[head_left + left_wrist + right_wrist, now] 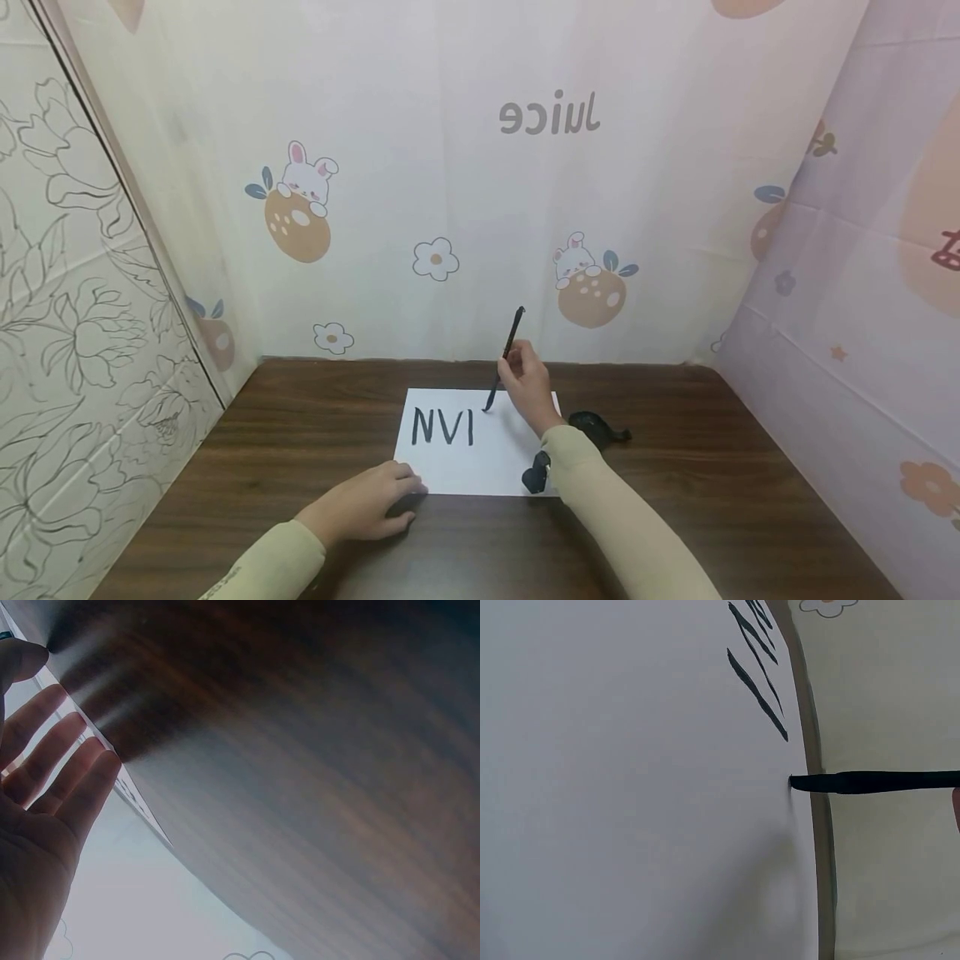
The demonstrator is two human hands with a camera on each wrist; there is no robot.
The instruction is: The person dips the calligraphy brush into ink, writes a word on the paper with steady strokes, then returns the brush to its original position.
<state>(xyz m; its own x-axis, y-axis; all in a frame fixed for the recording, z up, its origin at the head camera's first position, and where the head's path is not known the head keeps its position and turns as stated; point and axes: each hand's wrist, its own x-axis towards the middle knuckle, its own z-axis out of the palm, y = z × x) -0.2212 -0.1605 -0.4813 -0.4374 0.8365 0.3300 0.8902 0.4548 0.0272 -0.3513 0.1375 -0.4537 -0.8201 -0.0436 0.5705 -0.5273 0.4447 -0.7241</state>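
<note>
Diffuse light fills the head view, whereas the dimmer wrist views show soft-edged shadows fanning across the tabletop from the left hand and darkening the paper near the right hand.

From here I see a brown wooden table with dark streaks. Behind it hangs a pale cloth with pictures. A white bunny hugs a round orange fruit, and a second white bunny hugs another. The grey word "Juice" is backwards. On the left, a white sheet has big black-line flowers. The pale right-hand sheet has an orange flower and a tiny orange star.
</note>
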